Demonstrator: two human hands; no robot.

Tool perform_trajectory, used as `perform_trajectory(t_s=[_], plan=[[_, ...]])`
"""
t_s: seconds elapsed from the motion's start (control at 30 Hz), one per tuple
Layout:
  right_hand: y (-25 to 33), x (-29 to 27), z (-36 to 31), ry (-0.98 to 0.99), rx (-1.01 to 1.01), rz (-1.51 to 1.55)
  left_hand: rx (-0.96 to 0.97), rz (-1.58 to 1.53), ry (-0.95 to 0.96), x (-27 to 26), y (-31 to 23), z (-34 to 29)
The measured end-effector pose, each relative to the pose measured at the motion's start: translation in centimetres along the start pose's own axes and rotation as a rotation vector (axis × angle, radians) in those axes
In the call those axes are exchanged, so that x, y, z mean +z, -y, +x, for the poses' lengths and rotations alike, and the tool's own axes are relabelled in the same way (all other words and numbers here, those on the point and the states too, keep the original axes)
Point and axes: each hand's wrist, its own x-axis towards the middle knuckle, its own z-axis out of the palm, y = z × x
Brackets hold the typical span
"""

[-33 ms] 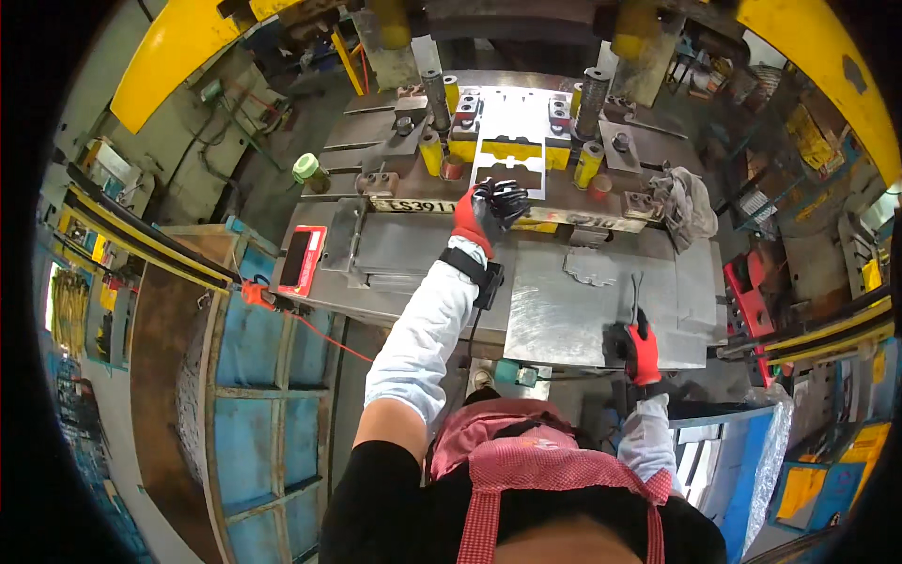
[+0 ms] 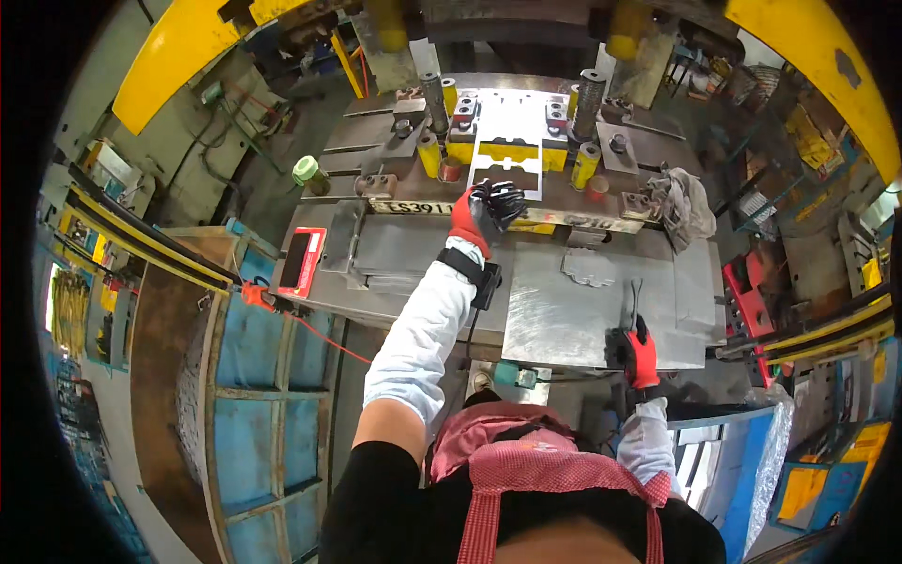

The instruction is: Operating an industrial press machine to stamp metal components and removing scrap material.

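My left hand point(image 2: 489, 214), in a red and black glove, is closed at the near end of a bright sheet-metal strip point(image 2: 533, 184) with shaped cut-outs. Its fingers bunch over the strip's edge, and the palm side is hidden. The strip lies in a press die between yellow blocks and upright guide posts point(image 2: 589, 103). Lower right, my right hand point(image 2: 639, 355), gloved alike, is closed round a pair of tweezers point(image 2: 636, 299), whose forked tips point away from me over a flat metal plate point(image 2: 554, 315). A flat cut metal piece point(image 2: 588, 267) with a notched outline lies on that plate.
Stacked metal sheets point(image 2: 404, 242) lie left of centre, beside a red-framed dark device point(image 2: 303, 261). A grey rag point(image 2: 683, 207) hangs at the die's right end. A green-lidded jar point(image 2: 308, 173) stands at left. Blue-panelled racking point(image 2: 246, 338) flanks the bench.
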Motion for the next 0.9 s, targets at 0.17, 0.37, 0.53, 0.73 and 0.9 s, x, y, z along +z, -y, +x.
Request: perform_trajectory(t_s=[0.17, 0.37, 0.53, 0.73, 0.9], plan=[[-1.5, -2.1, 0.4, 0.002, 0.132, 0.279, 0.060, 0.066, 0.006, -0.9, -0.2, 0.1], [-2.6, -3.8, 1.0, -0.002, 0.164, 0.317, 0.011, 0.036, -0.073, 0.1, -0.1, -0.3], [-2.8, -3.9, 0.9, 0.006, 0.145, 0.325, -0.012, 0.006, -0.060, 0.1, -0.4, -0.2], [-2.9, -4.2, 1.1, 0.031, 0.115, 0.335, 0.012, 0.054, -0.099, 0.2, -0.1, 0.2], [-3.4, -4.3, 1.4, 0.041, 0.152, 0.309, -0.043, -0.013, -0.059, -1.2, -0.6, 0.8]])
